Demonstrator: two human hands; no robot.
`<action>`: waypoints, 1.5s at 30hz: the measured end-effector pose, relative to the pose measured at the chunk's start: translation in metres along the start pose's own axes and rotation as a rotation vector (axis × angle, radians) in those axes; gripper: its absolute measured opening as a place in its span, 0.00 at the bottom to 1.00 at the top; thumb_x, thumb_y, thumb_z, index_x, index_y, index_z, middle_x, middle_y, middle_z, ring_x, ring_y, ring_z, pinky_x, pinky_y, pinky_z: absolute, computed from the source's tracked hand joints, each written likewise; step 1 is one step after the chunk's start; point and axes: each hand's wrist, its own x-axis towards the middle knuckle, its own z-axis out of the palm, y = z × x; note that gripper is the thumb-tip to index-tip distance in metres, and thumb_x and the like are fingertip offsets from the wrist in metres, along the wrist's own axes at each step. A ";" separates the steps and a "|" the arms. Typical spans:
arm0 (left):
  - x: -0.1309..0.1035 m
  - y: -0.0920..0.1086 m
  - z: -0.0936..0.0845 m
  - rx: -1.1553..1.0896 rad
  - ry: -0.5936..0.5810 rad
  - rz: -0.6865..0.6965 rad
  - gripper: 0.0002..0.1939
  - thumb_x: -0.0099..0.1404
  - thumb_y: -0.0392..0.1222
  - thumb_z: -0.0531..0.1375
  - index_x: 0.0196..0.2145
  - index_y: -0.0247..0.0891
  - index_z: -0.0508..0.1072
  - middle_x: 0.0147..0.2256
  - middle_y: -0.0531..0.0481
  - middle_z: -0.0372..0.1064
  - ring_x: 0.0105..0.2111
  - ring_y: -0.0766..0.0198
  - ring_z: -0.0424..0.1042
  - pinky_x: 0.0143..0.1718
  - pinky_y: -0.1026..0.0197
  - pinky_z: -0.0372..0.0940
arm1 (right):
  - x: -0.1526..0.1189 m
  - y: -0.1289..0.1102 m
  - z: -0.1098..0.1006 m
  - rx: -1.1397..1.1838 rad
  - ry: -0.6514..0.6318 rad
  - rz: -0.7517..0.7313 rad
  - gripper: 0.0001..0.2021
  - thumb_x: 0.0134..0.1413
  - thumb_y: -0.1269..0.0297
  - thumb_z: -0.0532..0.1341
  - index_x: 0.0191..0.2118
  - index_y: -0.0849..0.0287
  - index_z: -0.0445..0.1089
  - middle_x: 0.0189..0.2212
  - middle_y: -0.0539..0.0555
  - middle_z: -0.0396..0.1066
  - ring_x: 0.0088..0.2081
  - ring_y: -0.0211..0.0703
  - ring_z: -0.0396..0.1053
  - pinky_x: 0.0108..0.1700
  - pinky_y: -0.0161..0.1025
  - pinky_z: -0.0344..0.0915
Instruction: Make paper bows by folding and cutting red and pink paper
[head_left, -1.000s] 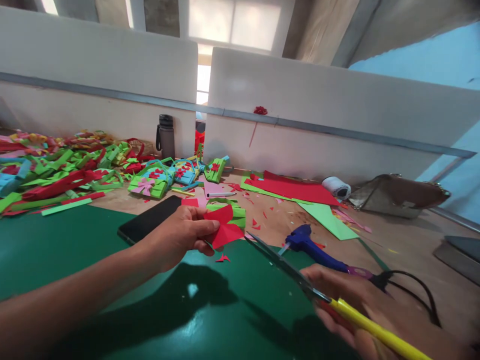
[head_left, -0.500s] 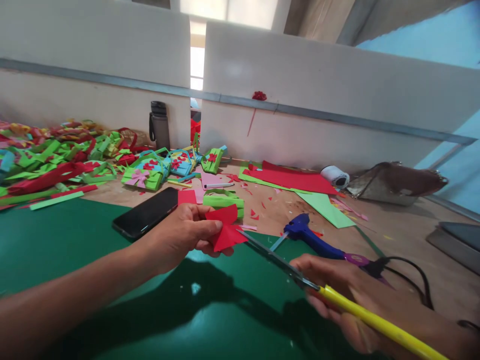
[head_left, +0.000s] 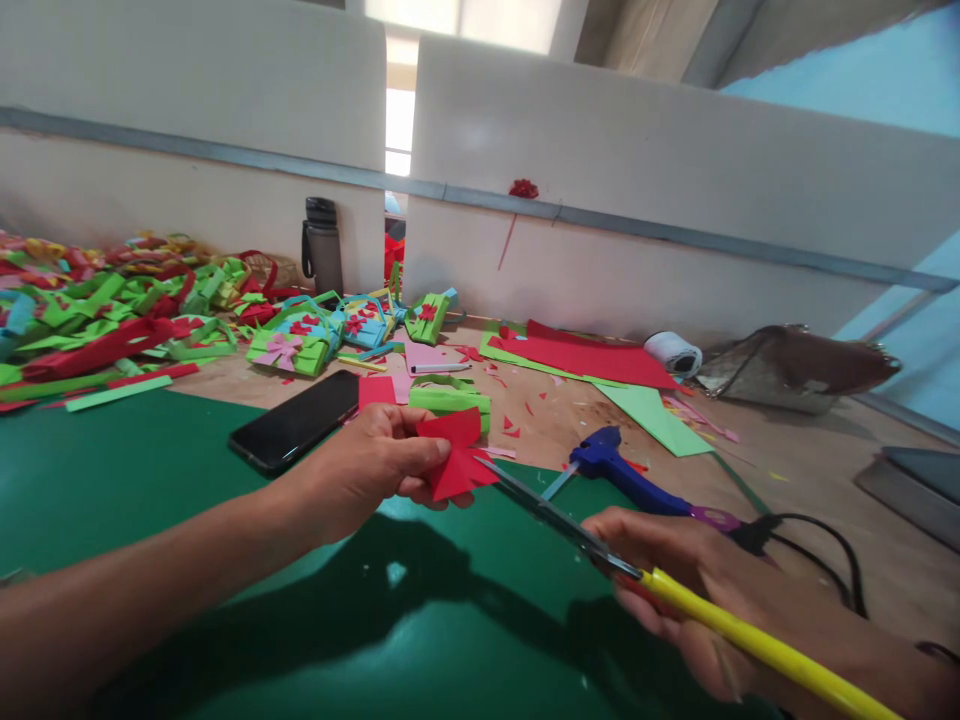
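Between thumb and fingers, my left hand point(head_left: 390, 455) pinches a red paper piece point(head_left: 454, 468) with notched, petal-like edges. My right hand point(head_left: 675, 590) grips scissors point(head_left: 555, 515) with yellow handles, their tips reaching the right edge of the red paper at a notch. The blades look nearly closed. Just behind the red paper lies a folded green paper piece point(head_left: 450, 400), and a small red paper square point(head_left: 376, 391) sits beside my left knuckles. A blue glue gun point(head_left: 630, 480) rests on the table beyond my right hand.
A phone point(head_left: 296, 422) lies left of my left hand. Paper bags point(head_left: 289, 345) and a heap of coloured paper point(head_left: 112, 310) fill the back left near a bottle point(head_left: 322, 245). Red sheets point(head_left: 592, 355), a white roll point(head_left: 673, 352) and a handbag point(head_left: 795, 365) are at the back right.
The whole view has shifted slightly. My left hand with the red paper and my right hand with the scissors keep almost the same pose.
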 end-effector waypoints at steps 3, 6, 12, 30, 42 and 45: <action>0.001 -0.002 -0.001 -0.016 0.007 -0.004 0.06 0.54 0.34 0.62 0.32 0.33 0.72 0.26 0.47 0.76 0.25 0.62 0.76 0.27 0.64 0.67 | 0.000 -0.003 0.001 0.011 -0.020 -0.021 0.26 0.40 0.42 0.65 0.39 0.58 0.65 0.18 0.43 0.55 0.20 0.31 0.48 0.20 0.29 0.45; 0.001 -0.002 0.000 -0.033 0.039 -0.017 0.06 0.54 0.35 0.62 0.32 0.33 0.72 0.26 0.47 0.76 0.26 0.60 0.76 0.30 0.61 0.68 | 0.001 -0.001 0.002 0.066 -0.023 -0.008 0.29 0.39 0.37 0.63 0.39 0.57 0.65 0.19 0.43 0.55 0.18 0.30 0.48 0.19 0.30 0.47; -0.001 0.002 0.003 -0.029 0.028 -0.016 0.09 0.53 0.35 0.63 0.33 0.31 0.73 0.25 0.46 0.74 0.23 0.64 0.74 0.24 0.67 0.64 | 0.002 -0.004 0.001 0.019 -0.008 0.008 0.32 0.38 0.35 0.61 0.40 0.59 0.65 0.18 0.43 0.55 0.20 0.32 0.49 0.20 0.30 0.50; -0.001 0.001 0.001 -0.027 0.045 0.006 0.05 0.51 0.33 0.63 0.29 0.32 0.73 0.20 0.53 0.68 0.18 0.73 0.64 0.20 0.70 0.57 | 0.003 -0.005 0.000 -0.054 0.025 -0.045 0.28 0.39 0.37 0.63 0.37 0.58 0.64 0.18 0.44 0.57 0.19 0.31 0.52 0.19 0.29 0.54; -0.003 0.005 0.003 0.049 0.035 0.043 0.05 0.51 0.35 0.63 0.23 0.33 0.70 0.18 0.55 0.66 0.18 0.72 0.62 0.22 0.69 0.56 | 0.005 -0.006 -0.004 -0.219 0.032 -0.117 0.22 0.39 0.48 0.65 0.38 0.56 0.65 0.18 0.44 0.57 0.20 0.33 0.51 0.20 0.29 0.51; -0.002 0.004 0.003 0.041 0.024 0.040 0.04 0.52 0.35 0.63 0.26 0.33 0.71 0.20 0.54 0.68 0.19 0.72 0.63 0.22 0.69 0.57 | 0.004 -0.005 -0.004 -0.183 0.006 -0.125 0.28 0.34 0.40 0.66 0.38 0.57 0.65 0.19 0.44 0.57 0.20 0.32 0.50 0.20 0.29 0.49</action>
